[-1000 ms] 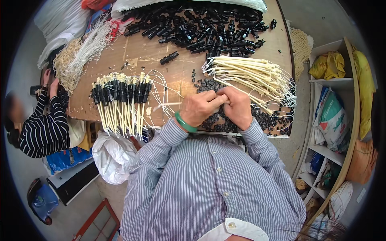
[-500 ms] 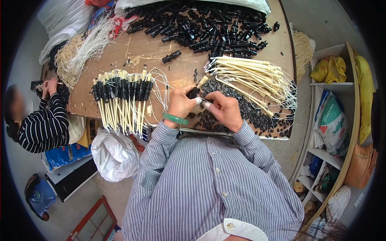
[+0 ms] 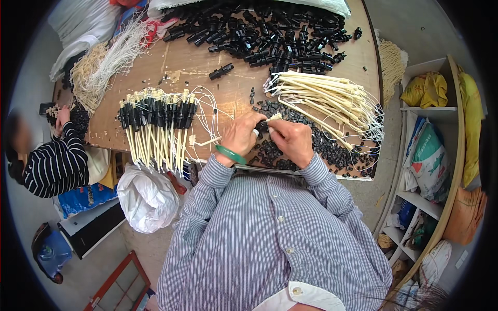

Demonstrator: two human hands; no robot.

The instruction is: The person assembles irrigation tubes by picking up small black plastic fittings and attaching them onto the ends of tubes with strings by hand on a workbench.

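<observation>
My left hand (image 3: 239, 133), with a green bangle at the wrist, is closed around a black plastic fitting (image 3: 263, 126). A cream tube (image 3: 208, 141) sticks out to the left from under this hand and looks to be part of the same piece. At the fitting's other end shows a pale cream tip (image 3: 274, 117), which the fingers of my right hand (image 3: 291, 140) pinch. My hands nearly touch, above a spread of small black parts (image 3: 282, 158). White tape wraps a left fingertip. The inner fingers of both hands are partly hidden.
Left of my hands lies a row of assembled black-and-cream pieces (image 3: 155, 116). To the right is a bundle of cream tubes (image 3: 321, 96) with white strings. Black fittings (image 3: 270, 39) heap at the back. A co-worker in a striped top (image 3: 57, 163) sits at far left.
The fitting has turned, so its cream tip points right instead of up. A cream tube now shows left of my left hand. My right fingers have moved up onto the tip.
</observation>
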